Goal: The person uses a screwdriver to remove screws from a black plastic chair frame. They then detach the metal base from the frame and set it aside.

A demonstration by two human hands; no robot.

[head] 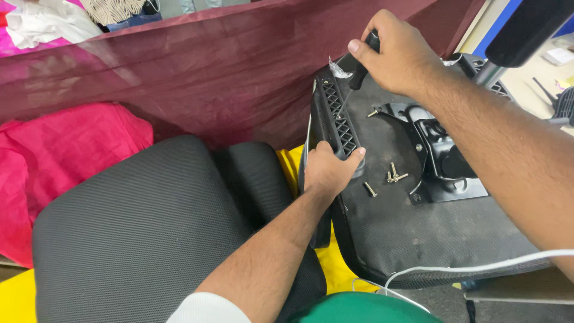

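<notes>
Head view: left hand [326, 170] grips the black plastic armrest bracket [336, 119] steady; right hand [397, 57] clenches a screwdriver handle [362, 66]; best keep it square, 4 loose screws [391, 176] near

Two bare forearms reach into the frame. The left hand [326, 170] comes up from the bottom centre, fingers curled away from view and thumb pointing right in a firm grip. The right hand [397, 54] enters from the right edge, closed in a fist near the top centre.
</notes>
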